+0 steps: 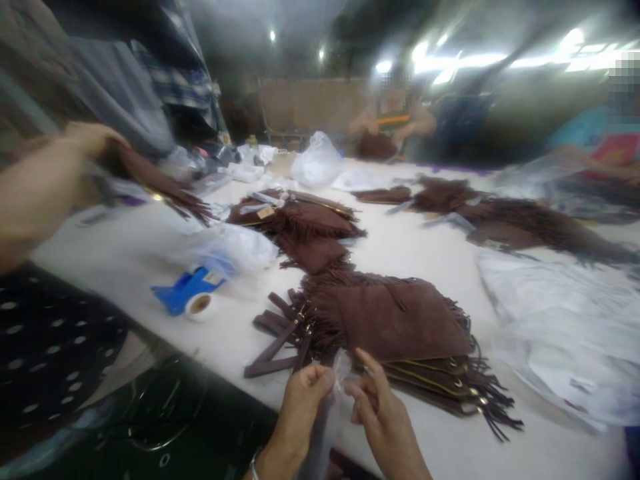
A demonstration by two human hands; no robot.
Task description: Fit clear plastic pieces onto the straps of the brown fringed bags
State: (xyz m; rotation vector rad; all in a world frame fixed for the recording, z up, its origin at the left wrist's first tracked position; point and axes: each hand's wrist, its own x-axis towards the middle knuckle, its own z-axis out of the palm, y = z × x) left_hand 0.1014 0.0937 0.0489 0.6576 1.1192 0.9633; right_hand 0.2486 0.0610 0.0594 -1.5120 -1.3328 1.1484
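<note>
At the table's front edge, my left hand (303, 403) pinches a strip of translucent plastic wrap (327, 423) between thumb and fingers. My right hand (383, 417) is close beside it, its thumb and curled fingers on the same gathered plastic while the index finger sticks out. The plastic stands bunched between both hands, and its lower end runs down out of view. Just beyond lies a stack of brown fringed suede bags (400, 317) with gold zippers and tassels. Their brown straps (273, 363) spread out to the left.
A blue tape dispenser (187, 290) with a tape roll (201, 305) sits on the white table (395, 247). More fringed bags (310, 220) lie behind. Clear plastic bags (560, 333) cover the right. At left a co-worker's arm (45, 187) holds a brown fringed piece. Other people work across the table.
</note>
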